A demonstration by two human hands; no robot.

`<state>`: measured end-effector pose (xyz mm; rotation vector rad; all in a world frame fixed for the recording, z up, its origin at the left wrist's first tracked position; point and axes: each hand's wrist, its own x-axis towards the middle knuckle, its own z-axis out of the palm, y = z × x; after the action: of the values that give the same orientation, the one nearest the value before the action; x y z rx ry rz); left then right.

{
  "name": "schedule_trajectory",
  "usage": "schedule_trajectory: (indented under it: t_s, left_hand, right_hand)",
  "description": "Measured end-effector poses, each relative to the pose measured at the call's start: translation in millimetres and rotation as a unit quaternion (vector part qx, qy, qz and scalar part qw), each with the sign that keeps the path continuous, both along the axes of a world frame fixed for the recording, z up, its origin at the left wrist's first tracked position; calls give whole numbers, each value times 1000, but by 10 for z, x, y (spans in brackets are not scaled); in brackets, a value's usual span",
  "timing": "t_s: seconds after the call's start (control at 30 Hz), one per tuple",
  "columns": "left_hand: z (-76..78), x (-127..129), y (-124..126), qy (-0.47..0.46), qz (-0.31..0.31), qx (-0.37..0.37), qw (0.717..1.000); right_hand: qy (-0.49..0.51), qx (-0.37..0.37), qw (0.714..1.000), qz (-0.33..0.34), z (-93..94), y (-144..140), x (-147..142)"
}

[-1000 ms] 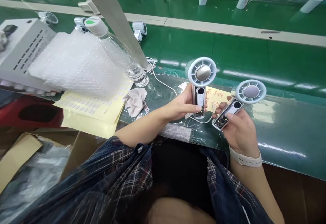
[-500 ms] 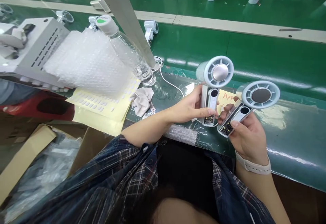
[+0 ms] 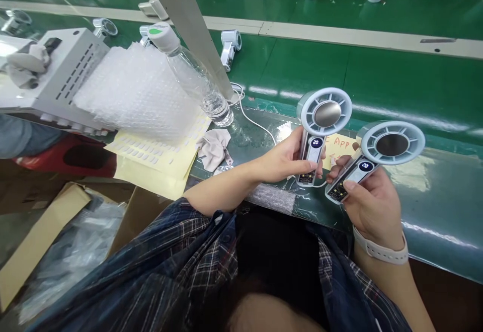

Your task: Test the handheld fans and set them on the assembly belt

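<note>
Holding one fan (image 3: 319, 131) in left hand (image 3: 281, 161), another fan (image 3: 377, 153) in right hand (image 3: 372, 206).

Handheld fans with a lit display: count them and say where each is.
2. One fan is upright in the left hand; the other fan is tilted in the right hand. Fans farther off show no display.
</note>
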<state>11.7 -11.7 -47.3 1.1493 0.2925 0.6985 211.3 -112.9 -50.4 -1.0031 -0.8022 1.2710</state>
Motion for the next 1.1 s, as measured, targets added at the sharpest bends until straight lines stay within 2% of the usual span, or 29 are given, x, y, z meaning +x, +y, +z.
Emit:
schedule_trajectory:
  t_s: [0.27, 0.53, 0.73, 0.97, 1.1]
  left_hand:
    - [-95, 69, 48, 4, 77, -2, 997]
    - [-60, 31, 56, 27, 51, 28, 998]
    - [-38, 30, 46, 5, 16, 28, 999]
    - [-35, 12, 30, 47, 25, 47, 997]
    - [-11, 12, 32, 94, 51, 55, 993]
  right_hand:
    - [37, -17, 999, -35, -13, 4, -109]
    - [1, 3, 999, -34, -9, -8, -115]
    - [-12, 1, 1000, -23, -43, -13, -124]
    - [-53, -7, 999, -4, 25, 1, -100]
    - [-64, -29, 997, -35, 56, 28, -114]
